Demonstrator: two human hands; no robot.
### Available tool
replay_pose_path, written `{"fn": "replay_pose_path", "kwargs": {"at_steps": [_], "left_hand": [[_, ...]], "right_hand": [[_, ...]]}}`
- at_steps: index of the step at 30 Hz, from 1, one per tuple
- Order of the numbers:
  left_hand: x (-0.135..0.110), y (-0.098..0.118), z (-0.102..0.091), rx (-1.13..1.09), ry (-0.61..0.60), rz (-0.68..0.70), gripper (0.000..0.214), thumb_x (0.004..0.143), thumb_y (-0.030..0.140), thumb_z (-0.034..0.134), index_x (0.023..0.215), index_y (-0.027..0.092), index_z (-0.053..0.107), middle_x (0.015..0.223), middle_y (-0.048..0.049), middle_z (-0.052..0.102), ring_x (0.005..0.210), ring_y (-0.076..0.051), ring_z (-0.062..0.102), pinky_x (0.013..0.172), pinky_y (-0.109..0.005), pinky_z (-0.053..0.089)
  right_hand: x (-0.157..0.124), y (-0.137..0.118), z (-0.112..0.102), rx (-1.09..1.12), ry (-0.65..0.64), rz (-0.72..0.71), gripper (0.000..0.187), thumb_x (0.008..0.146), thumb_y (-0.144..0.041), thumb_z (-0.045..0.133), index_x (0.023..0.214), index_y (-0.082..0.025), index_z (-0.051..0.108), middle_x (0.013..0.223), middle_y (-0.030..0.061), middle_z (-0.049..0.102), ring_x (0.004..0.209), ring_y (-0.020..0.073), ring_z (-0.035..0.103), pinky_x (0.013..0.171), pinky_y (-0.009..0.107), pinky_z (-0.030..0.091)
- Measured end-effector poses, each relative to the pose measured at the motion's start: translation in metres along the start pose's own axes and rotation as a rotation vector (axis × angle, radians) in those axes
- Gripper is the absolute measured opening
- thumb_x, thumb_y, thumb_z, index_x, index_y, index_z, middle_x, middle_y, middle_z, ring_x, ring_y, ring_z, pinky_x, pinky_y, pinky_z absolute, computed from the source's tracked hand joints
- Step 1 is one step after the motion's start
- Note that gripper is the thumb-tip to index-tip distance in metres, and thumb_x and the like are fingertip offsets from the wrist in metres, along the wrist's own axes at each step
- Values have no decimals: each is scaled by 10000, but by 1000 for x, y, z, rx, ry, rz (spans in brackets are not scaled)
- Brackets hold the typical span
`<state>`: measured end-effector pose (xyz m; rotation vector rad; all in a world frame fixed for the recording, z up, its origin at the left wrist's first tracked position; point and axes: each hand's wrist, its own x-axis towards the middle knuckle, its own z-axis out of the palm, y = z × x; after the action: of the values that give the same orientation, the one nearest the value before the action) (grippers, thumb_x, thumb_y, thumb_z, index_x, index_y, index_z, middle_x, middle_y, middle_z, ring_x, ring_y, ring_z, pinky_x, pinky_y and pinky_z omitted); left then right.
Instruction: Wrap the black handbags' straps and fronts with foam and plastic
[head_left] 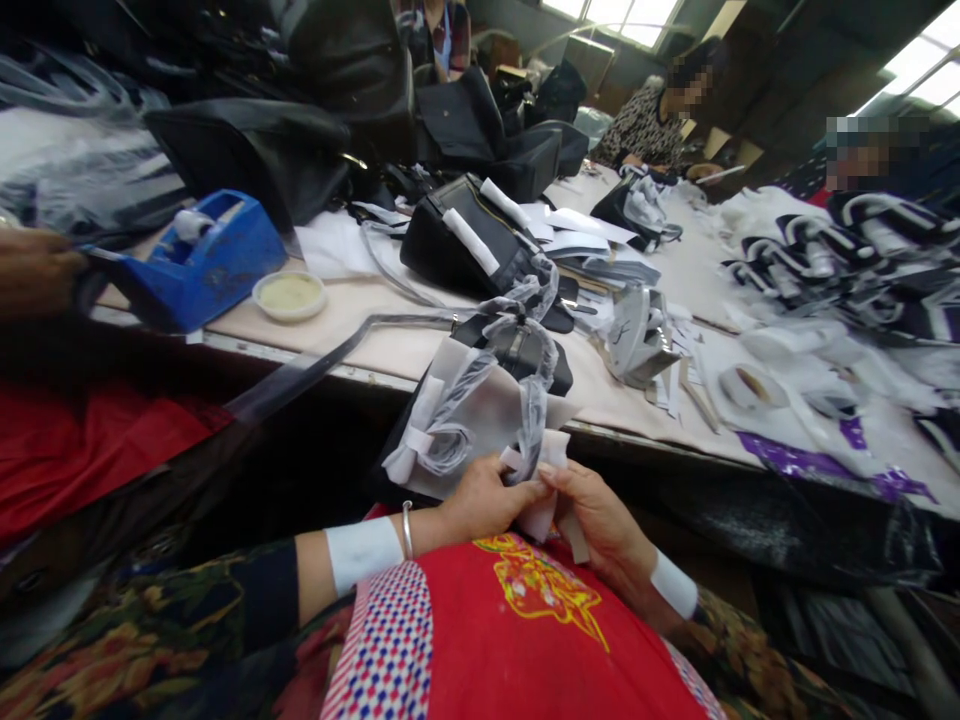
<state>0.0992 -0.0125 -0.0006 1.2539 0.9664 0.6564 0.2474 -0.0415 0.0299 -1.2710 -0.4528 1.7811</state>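
A black handbag (517, 345) rests half on the table edge, half against my lap, with a translucent sheet (484, 425) over its near side. Clear plastic film covers its handles (536, 400). My left hand (491, 497) is closed around the lower end of one wrapped handle, thumb pressed inward. On the other side my right hand (600, 510) pinches a white foam strip (556, 452) beside that handle end. A second white foam wrap (414, 435) is on the bag's left side, beside a film-covered loop. My fingertips partly hide where strip and handle meet.
A blue tape dispenser (214, 265) and a white dish (289, 296) stand at left, near another person's hand (37, 270). Another black bag (469, 235) lies behind mine. Right are a metal piece (637, 335), a tape roll (752, 387) and several wrapped bags. Co-workers sit beyond.
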Motion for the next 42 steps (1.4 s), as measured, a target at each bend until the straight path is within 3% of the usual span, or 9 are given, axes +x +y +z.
{"fn": "replay_pose_path", "kwargs": {"at_steps": [5, 10, 15, 19, 23, 29, 33, 37, 42], "left_hand": [[0, -1, 2, 30, 25, 26, 248, 826, 387, 655, 794, 157, 741, 757, -28, 733, 704, -198, 649, 619, -277, 488], [3, 6, 4, 79, 100, 76, 228, 825, 366, 668, 712, 176, 726, 677, -37, 701, 756, -236, 664, 657, -301, 508], [5, 4, 6, 111, 121, 127, 186, 842, 342, 660, 798, 178, 736, 769, -58, 717, 824, -257, 672, 785, -346, 531], [6, -1, 3, 176, 90, 266, 208, 886, 339, 605, 909, 181, 737, 926, -90, 726, 944, -267, 660, 911, -374, 510], [7, -3, -4, 202, -33, 354, 377, 973, 361, 431, 754, 195, 689, 789, -79, 682, 892, -248, 642, 900, -373, 509], [10, -4, -3, 297, 27, 402, 413, 991, 342, 377, 748, 193, 677, 789, -92, 681, 802, -230, 616, 846, -370, 517], [10, -6, -1, 359, 42, 419, 404, 994, 327, 378, 779, 185, 689, 785, -93, 691, 783, -226, 614, 848, -368, 517], [12, -8, -1, 388, 22, 459, 390, 998, 289, 370, 838, 183, 709, 880, -107, 718, 835, -236, 631, 881, -367, 511], [18, -10, -5, 385, -101, 510, 341, 969, 247, 431, 803, 200, 726, 924, -109, 729, 937, -265, 640, 984, -388, 463]], "right_hand": [[1, -6, -13, -139, -126, 5, 341, 793, -404, 787, 1030, -167, 721, 895, 66, 749, 742, 208, 692, 722, 341, 546], [-4, -28, -30, -477, -270, -114, 369, 886, -439, 691, 1162, -195, 700, 1048, 69, 734, 924, 230, 682, 892, 386, 521], [-3, -36, -36, -1033, -69, -418, 269, 860, -450, 696, 879, -189, 759, 903, 56, 722, 883, 235, 644, 842, 346, 506], [0, -25, -33, -861, -44, -374, 275, 858, -430, 688, 969, -185, 744, 958, 56, 749, 906, 257, 668, 829, 359, 523], [1, -16, -36, -720, -31, -363, 307, 849, -388, 694, 1092, -199, 690, 1008, 55, 737, 901, 239, 662, 802, 351, 530], [2, -14, -41, -955, 64, -586, 198, 839, -291, 703, 1021, -217, 676, 937, 33, 635, 794, 182, 560, 731, 306, 478], [-2, -15, -39, -921, 41, -630, 158, 812, -283, 727, 947, -221, 672, 911, 26, 617, 822, 193, 559, 748, 307, 475], [-2, -9, -38, -609, 35, -465, 235, 766, -322, 789, 958, -226, 693, 954, 21, 683, 879, 212, 612, 819, 330, 500], [4, 1, -36, -139, 33, -195, 413, 678, -346, 870, 1036, -229, 702, 951, 20, 745, 831, 204, 677, 822, 351, 539]]}}
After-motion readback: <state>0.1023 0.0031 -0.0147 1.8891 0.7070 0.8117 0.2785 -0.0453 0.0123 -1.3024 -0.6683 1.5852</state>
